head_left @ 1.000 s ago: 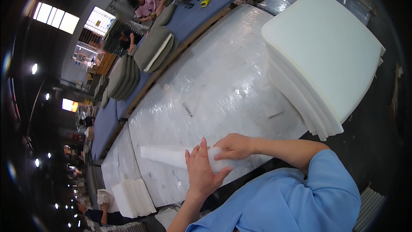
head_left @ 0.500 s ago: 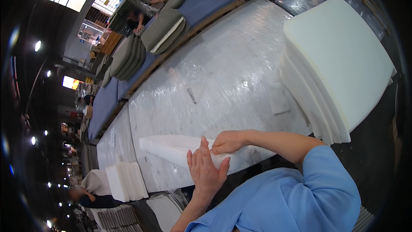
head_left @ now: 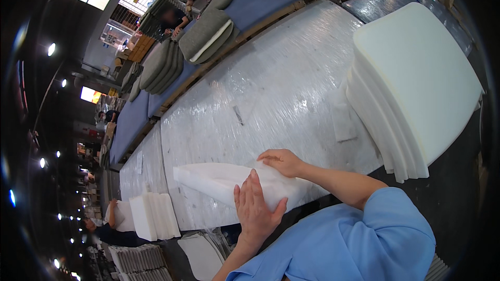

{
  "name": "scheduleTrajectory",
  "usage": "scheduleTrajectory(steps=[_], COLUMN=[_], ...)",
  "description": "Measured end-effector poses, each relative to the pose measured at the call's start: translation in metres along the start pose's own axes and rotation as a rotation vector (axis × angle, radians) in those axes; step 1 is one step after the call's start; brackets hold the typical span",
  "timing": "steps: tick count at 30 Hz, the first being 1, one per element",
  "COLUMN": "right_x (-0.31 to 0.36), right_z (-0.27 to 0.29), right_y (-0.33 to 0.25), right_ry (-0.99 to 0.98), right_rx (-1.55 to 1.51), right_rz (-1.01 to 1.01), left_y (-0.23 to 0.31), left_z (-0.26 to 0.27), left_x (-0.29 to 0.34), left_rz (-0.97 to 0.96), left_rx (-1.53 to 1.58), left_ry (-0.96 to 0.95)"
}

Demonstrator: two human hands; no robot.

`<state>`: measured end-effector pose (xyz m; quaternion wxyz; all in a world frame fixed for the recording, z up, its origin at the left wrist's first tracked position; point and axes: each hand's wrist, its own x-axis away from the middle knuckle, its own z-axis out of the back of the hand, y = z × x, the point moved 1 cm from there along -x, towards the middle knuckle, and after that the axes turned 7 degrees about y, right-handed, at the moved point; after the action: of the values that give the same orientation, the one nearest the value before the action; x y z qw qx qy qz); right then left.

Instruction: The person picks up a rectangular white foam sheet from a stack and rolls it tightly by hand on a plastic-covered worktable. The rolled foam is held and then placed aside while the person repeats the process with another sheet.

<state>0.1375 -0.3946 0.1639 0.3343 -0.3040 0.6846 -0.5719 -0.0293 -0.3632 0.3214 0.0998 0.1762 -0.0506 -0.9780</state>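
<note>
A soft white cushion-like piece (head_left: 211,179) lies lengthwise at the near edge of the plastic-covered table, its top surface creased. My left hand (head_left: 258,209) rests against its near side, fingers straight and thumb apart. Along the far side, my right hand (head_left: 282,163) touches the piece with loosely bent fingers, not closed on it. Part of the piece is hidden behind my left hand.
A tall stack of white foam pads (head_left: 416,78) stands at the right. Smaller white pads (head_left: 153,217) are stacked at the left, near another person's arm (head_left: 112,218). Grey cushions (head_left: 208,34) lie on a blue table (head_left: 255,8) beyond, where other people work.
My right hand has loosened from a closed grip and shifted slightly up and right along the white piece. My left hand stays against it. The view has shifted a little.
</note>
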Motion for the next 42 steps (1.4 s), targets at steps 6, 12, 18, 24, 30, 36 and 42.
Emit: scheduleTrajectory(steps=[6, 12, 18, 24, 30, 36, 42], right_x=[0.047, 0.04, 0.023, 0.041, 0.013, 0.006, 0.006], right_z=[0.009, 0.023, 0.044, 0.021, 0.006, -0.011, -0.003], right_y=[-0.01, -0.008, -0.039, -0.114, -0.095, -0.082, -0.004], right_ry=[-0.192, -0.096, 0.011, -0.343, -0.6, -0.613, -0.463], right_rx=[-0.112, 0.194, 0.163, 0.471, 0.299, 0.275, 0.535], right_rz=[0.032, -0.121, 0.024, 0.327, 0.093, -0.03, -0.053], left_y=[-0.001, 0.002, 0.0, -0.001, -0.009, -0.014, -0.003], left_z=[-0.001, -0.003, 0.0, -0.001, 0.003, -0.003, 0.007], left_x=[0.001, -0.002, -0.009, -0.013, -0.007, 0.01, 0.012], left_rz=[0.034, 0.002, 0.058, 0.008, 0.076, 0.034, 0.049], left_rx=[0.022, 0.023, 0.058, 0.148, 0.245, 0.121, 0.077], left_ry=[-0.019, -0.021, -0.081, 0.03, -0.029, 0.018, -0.045])
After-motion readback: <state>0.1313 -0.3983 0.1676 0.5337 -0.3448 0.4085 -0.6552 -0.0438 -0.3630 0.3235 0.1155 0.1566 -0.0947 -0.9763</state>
